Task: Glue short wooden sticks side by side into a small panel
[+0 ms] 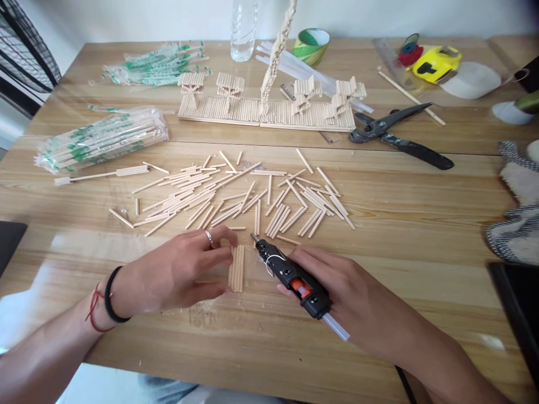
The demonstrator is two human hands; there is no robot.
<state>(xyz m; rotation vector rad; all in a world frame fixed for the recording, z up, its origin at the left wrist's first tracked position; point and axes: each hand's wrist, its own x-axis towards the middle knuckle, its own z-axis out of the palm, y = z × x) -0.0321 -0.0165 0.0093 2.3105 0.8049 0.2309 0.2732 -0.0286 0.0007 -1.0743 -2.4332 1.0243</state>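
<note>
My right hand [353, 297] grips a black glue gun [295, 278] with an orange trigger, its nozzle pointing up and left toward a small raft of short wooden sticks [237, 268] lying side by side on the table. My left hand [181, 272], wearing a ring and black and red wristbands, presses its fingertips against the left edge of that raft, pinching it. Just beyond both hands lies a scatter of several cut stick pieces [236, 196].
A stick-built model [269, 106] with small towers and a tall mast stands further back. Black cutters [400, 137] lie to its right. Wrapped chopstick packs [101, 140] sit at the left. A water bottle [243, 28], tape roll [311, 45], yellow tape measure [435, 63] and gloves [517, 207] are around.
</note>
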